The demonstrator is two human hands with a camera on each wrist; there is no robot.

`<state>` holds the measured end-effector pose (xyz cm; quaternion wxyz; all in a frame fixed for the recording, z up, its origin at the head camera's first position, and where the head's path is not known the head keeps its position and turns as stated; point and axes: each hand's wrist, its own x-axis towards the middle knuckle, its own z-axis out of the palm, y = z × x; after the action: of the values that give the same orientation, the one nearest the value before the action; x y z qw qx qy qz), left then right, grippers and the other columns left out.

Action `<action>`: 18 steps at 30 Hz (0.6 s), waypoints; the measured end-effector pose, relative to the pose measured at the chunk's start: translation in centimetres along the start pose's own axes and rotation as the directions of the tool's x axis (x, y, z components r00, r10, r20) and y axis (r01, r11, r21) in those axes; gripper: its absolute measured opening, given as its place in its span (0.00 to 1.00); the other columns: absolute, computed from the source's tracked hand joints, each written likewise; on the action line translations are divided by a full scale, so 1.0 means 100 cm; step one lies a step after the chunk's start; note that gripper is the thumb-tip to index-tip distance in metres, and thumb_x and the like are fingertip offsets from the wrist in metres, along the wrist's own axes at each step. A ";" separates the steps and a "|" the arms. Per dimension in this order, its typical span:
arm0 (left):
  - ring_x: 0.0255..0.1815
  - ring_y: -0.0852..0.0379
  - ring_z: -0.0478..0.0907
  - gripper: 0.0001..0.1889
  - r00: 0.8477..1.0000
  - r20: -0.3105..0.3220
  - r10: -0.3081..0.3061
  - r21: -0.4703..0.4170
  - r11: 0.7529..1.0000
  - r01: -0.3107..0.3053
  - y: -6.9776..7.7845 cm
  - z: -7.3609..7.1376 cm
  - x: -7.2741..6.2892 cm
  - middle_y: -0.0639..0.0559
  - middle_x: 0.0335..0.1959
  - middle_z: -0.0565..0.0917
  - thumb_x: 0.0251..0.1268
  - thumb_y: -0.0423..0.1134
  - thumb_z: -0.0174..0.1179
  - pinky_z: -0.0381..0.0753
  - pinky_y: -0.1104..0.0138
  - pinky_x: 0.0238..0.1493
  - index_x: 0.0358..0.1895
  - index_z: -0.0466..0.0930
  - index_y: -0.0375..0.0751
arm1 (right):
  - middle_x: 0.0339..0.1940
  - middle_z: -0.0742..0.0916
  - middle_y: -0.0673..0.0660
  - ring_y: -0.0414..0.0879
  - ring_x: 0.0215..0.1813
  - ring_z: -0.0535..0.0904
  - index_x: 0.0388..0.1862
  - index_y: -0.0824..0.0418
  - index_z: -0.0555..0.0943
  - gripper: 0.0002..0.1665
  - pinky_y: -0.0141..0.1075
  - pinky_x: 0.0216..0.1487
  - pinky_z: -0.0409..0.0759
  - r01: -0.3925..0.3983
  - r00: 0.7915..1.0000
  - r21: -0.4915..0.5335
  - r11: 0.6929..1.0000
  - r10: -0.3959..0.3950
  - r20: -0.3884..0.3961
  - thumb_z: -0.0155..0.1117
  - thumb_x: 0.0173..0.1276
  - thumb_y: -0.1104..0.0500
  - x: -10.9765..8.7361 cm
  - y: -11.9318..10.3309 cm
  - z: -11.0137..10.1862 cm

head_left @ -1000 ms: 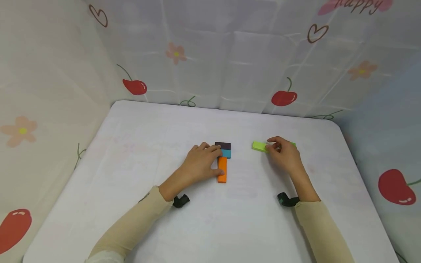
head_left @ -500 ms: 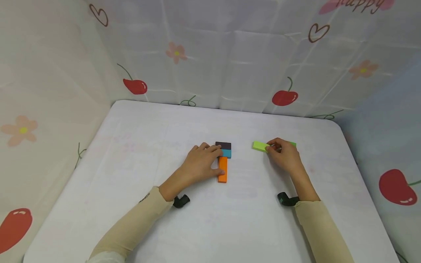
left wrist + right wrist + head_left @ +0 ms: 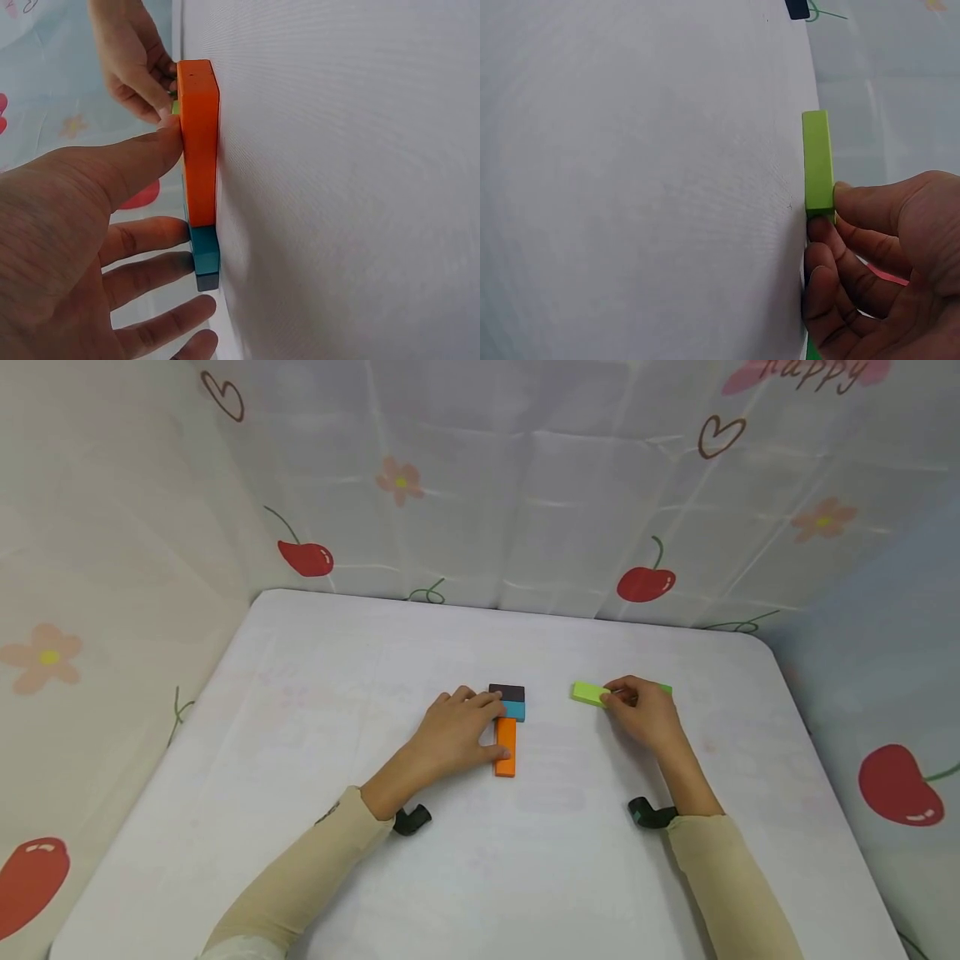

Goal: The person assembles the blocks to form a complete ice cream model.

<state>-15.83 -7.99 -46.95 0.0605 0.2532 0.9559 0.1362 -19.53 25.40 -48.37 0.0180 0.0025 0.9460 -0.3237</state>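
Observation:
An orange block [image 3: 506, 752] lies lengthwise on the table, one end against a blue block [image 3: 515, 711]. Beyond the blue one, side by side with it, is a dark block [image 3: 510, 692]. My left hand [image 3: 455, 735] rests over these, its thumb on the orange block and its fingers, fairly straight, at the blue and dark ones. In the left wrist view the thumb tip touches the orange face. To the right, my right hand [image 3: 647, 714] pinches a lime-green block [image 3: 818, 161] between thumb and fingers. Part of a darker green block [image 3: 666, 689] shows behind that hand.
The blocks are on a white-covered table [image 3: 480, 877]. A patterned curtain [image 3: 510, 527] hangs behind its far edge, with more cloth at both sides. A black wrist camera [image 3: 412, 820] sits under the left sleeve, and another black camera [image 3: 651, 813] under the right.

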 end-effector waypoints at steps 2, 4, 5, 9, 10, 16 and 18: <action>0.76 0.47 0.73 0.33 1.000 0.000 -0.002 -0.003 1.000 0.002 0.000 0.000 0.000 0.54 0.81 0.75 0.66 0.65 0.72 0.74 0.46 0.74 0.69 0.81 0.55 | 0.52 0.90 0.68 0.60 0.53 0.85 0.64 0.64 0.85 0.21 0.50 0.56 0.81 0.003 1.000 0.001 1.000 -0.003 0.003 0.64 0.81 0.53 0.001 -0.001 0.001; 0.76 0.46 0.73 0.33 1.000 0.000 -0.001 -0.004 1.000 0.001 0.000 0.000 -0.001 0.53 0.81 0.75 0.66 0.66 0.72 0.74 0.46 0.74 0.69 0.81 0.54 | 0.51 0.90 0.67 0.59 0.52 0.84 0.63 0.63 0.85 0.20 0.47 0.54 0.80 0.007 1.000 0.003 1.000 -0.007 0.003 0.65 0.81 0.53 0.002 -0.002 0.002; 0.76 0.46 0.73 0.33 1.000 0.000 0.001 -0.003 1.000 -0.001 0.000 0.000 -0.001 0.53 0.81 0.75 0.66 0.66 0.72 0.74 0.46 0.74 0.69 0.81 0.54 | 0.51 0.90 0.67 0.58 0.51 0.84 0.63 0.63 0.85 0.20 0.46 0.53 0.80 0.007 1.000 0.002 1.000 -0.007 0.003 0.65 0.81 0.53 0.002 -0.002 0.002; 0.76 0.46 0.73 0.33 1.000 -0.003 0.003 -0.004 1.000 -0.003 0.000 -0.001 -0.001 0.54 0.81 0.75 0.66 0.65 0.72 0.74 0.46 0.73 0.68 0.82 0.55 | 0.50 0.90 0.66 0.57 0.51 0.84 0.63 0.63 0.86 0.20 0.44 0.52 0.79 0.010 1.000 0.013 1.000 -0.010 0.008 0.65 0.81 0.53 0.005 -0.004 0.004; 0.76 0.47 0.73 0.32 1.000 -0.003 0.003 -0.003 1.000 -0.003 -0.001 -0.001 -0.001 0.54 0.81 0.75 0.66 0.66 0.72 0.74 0.46 0.73 0.68 0.82 0.55 | 0.51 0.90 0.66 0.58 0.51 0.84 0.62 0.63 0.86 0.20 0.45 0.53 0.79 0.009 1.000 0.017 1.000 -0.009 0.011 0.65 0.81 0.52 0.005 -0.005 0.004; 0.76 0.47 0.73 0.32 1.000 -0.003 0.006 0.005 1.000 -0.006 -0.002 0.000 -0.001 0.54 0.81 0.75 0.66 0.66 0.71 0.75 0.47 0.73 0.68 0.82 0.56 | 0.52 0.89 0.67 0.59 0.54 0.84 0.62 0.63 0.85 0.19 0.48 0.56 0.80 0.006 1.000 0.030 1.000 -0.006 0.016 0.66 0.81 0.53 0.009 -0.010 0.007; 0.76 0.46 0.73 0.32 1.000 0.000 0.008 0.002 1.000 -0.008 -0.002 0.000 -0.001 0.54 0.81 0.75 0.66 0.66 0.71 0.74 0.46 0.73 0.68 0.82 0.56 | 0.52 0.90 0.67 0.59 0.54 0.84 0.62 0.63 0.86 0.19 0.48 0.56 0.80 0.012 1.000 0.032 0.999 -0.013 0.012 0.66 0.80 0.53 0.010 -0.012 0.009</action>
<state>-15.86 -8.19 -47.00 0.0597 0.2568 0.9550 0.1357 -20.49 23.88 -48.37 0.0218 -0.0053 0.9406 -0.3387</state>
